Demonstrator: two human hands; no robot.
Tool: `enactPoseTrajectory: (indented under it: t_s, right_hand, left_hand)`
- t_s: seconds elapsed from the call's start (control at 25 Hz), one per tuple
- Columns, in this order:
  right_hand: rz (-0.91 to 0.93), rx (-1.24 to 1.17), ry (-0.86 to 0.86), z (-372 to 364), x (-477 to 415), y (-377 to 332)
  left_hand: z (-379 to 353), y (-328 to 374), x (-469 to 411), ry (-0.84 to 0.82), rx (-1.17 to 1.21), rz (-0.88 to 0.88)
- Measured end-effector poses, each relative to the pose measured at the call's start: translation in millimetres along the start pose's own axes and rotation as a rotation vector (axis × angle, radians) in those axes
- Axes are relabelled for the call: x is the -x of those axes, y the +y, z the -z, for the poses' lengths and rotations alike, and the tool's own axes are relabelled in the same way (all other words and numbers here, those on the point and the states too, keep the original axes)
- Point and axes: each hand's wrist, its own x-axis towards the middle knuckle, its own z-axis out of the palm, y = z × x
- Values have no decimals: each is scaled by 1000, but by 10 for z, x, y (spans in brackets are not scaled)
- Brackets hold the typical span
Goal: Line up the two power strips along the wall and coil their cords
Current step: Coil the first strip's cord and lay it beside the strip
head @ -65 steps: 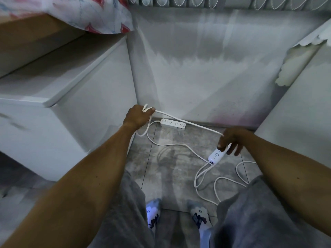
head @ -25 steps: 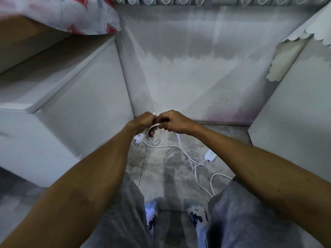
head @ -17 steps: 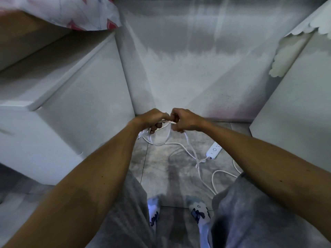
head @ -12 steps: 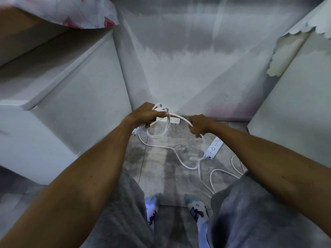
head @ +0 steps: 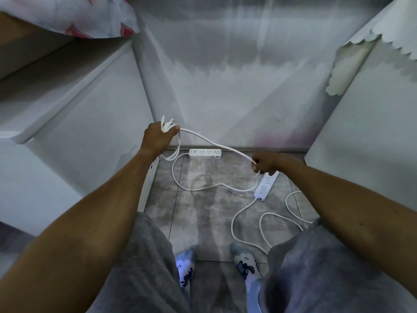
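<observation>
Fingers of the left hand (head: 158,138) curl away from the camera. The loops of cord (head: 214,143) bunched in its grip overlap, so no count is possible, and the cord's end is lost in the bundle.

The right hand (head: 267,162) covers the far end of the angled power strip (head: 265,186), whose markings are too small to read.

On the wall-side power strip (head: 205,153), the sockets and the mark at its right end are too small to make out.

The second cord (head: 232,227) runs under the right trouser leg (head: 316,256), its end hidden.

The patterned cloth (head: 72,16) is cut by the top edge.

The socks (head: 186,265) sit partly behind the knees, their print blurred.
</observation>
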Motion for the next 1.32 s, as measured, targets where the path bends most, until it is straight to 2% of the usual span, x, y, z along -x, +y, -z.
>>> enactPoseTrajectory:
  t_s: [0.12, 0.24, 0.32, 0.4, 0.52, 0.68, 0.76, 0.92, 1.0, 1.2, 1.32]
  right_hand:
    - [66, -74, 38, -50, -67, -74]
    - [154, -75, 231, -81, -130, -202]
    - [226, -98, 334, -71, -145, -322]
    - [285, -145, 357, -82, -143, -475]
    - [335, -137, 312, -196, -170, -705]
    - [454, -6, 121, -371, -249, -1028]
    - [513, 102, 94, -448, -265, -1261]
    - [640, 163, 77, -603, -280, -1675]
    - [620, 136, 37, -590, -337, -1782]
    - [625, -29, 54, -582, -649, -1640]
    - [705, -166, 7, -583, -882, -1526]
  left_hand:
    - [46, 7, -13, 88, -25, 38]
    - [72, 21, -53, 162, 8, 116]
    - [71, 13, -44, 169, 22, 149]
    - [65, -27, -27, 133, 32, 141]
    - [13, -81, -24, 47, 22, 101]
    - [-124, -49, -55, -71, 12, 54]
    - [-204, -56, -90, -136, 41, 68]
    - [-341, -70, -150, -319, 74, 122]
    - [-387, -70, -211, -394, 37, 141]
    - [-487, -275, -487, -407, 91, 116]
    - [-588, -539, -547, -552, 75, 80]
